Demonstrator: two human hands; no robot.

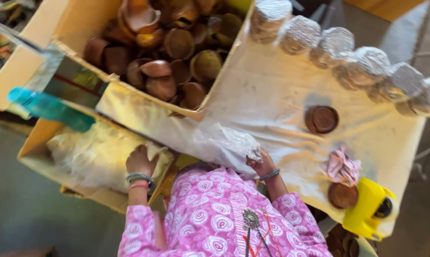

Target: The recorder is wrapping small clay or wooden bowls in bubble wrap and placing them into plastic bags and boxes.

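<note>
In the head view, the person's pink patterned sleeves fill the lower middle of the frame. The left hand (pixel 140 161) sits left of centre, wearing bangles at the wrist, its fingers curled onto the edge of a white cotton mass (pixel 93 154) that lies inside an open carton (pixel 34 152) at the lower left. It looks to be pinching a tuft of the cotton. The right hand (pixel 261 165) is just right of centre, closed around the bunched end of a clear plastic bag (pixel 234 143), which rests on the near edge of a gold foil tray (pixel 272 95).

The tray spreads across the right half of the frame. Along its upper edge runs a row of foil-wrapped cups (pixel 348 52), touching one another. One clay lamp (pixel 322 119) stands alone mid-tray, and a second lamp (pixel 342 195) lies at the lower right, just beside a yellow tape dispenser (pixel 372 207). A pink crumpled paper (pixel 342 166) lies between the two lamps.

In the upper middle, a box (pixel 77 24) is heaped with brown clay lamps (pixel 177 57). A blue bottle (pixel 48 107) lies blurred at the left.
</note>
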